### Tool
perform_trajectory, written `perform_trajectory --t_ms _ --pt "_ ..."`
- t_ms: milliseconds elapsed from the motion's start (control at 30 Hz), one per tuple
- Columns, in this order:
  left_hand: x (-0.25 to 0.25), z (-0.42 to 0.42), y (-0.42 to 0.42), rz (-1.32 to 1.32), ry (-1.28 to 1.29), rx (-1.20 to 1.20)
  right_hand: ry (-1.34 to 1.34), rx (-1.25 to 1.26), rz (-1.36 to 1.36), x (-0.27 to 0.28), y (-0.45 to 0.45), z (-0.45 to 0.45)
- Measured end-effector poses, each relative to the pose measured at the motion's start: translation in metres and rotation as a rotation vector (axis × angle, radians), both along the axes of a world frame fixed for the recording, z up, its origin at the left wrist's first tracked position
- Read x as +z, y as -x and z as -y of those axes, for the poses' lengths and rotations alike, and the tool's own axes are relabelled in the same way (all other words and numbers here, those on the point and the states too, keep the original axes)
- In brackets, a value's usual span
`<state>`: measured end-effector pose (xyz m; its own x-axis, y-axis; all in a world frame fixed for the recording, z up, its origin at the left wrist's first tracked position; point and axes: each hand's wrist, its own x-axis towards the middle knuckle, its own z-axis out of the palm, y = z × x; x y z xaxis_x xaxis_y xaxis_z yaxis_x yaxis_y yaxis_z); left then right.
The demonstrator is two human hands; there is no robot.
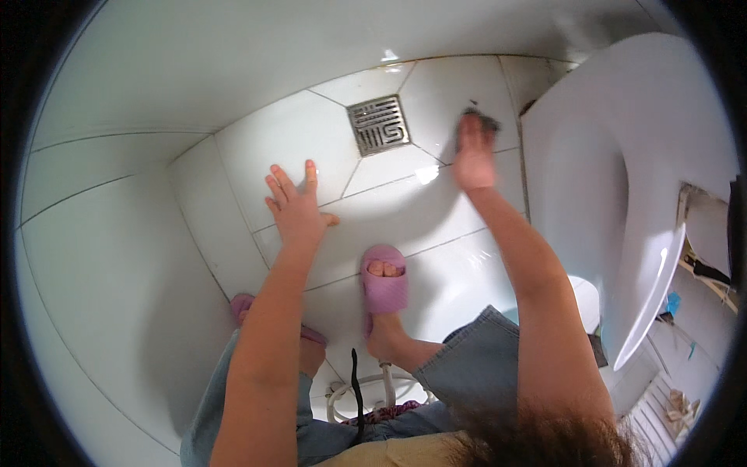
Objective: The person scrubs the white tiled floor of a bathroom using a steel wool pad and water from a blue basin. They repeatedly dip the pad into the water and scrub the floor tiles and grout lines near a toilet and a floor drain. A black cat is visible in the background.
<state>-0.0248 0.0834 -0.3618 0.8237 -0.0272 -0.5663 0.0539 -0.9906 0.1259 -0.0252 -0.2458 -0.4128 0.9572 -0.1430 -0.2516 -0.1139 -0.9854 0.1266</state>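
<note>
My right hand, blurred, presses a dark scrubbing pad against the white floor tile to the right of a square metal floor drain. Most of the pad is hidden under my fingers, and its exact kind is unclear. A small dark bit shows just beyond it. To the left of the drain, my left hand is spread with nothing in it, palm down over the floor tiles. Whether it rests on them I cannot tell.
A white toilet stands close on the right. White walls bound the floor ahead and on the left. My feet in pink slippers are below my hands. A black strap hangs near my lap, by a white-framed stool.
</note>
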Motion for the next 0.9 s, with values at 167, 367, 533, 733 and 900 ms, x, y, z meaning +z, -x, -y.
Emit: perform_trajectory --t_ms 167,367,533,733,900 --pt "-0.001 -0.005 0.001 -0.021 -0.007 0.032 0.102 0.578 -0.347 0.040 0.080 -0.036" --pt "0.001 -0.001 0.004 0.051 0.066 0.034 -0.048 -0.306 -0.029 0.008 0.056 0.040" --pt "-0.007 -0.008 0.025 0.102 0.054 0.070 -0.053 -0.050 -0.048 0.007 0.107 -0.028" --pt "-0.013 -0.024 0.096 0.043 0.017 0.049 -0.231 -0.327 0.252 0.017 0.154 -0.014" --pt "0.030 -0.036 0.142 0.093 0.126 0.092 -0.512 -0.315 -0.022 0.045 0.192 -0.011"
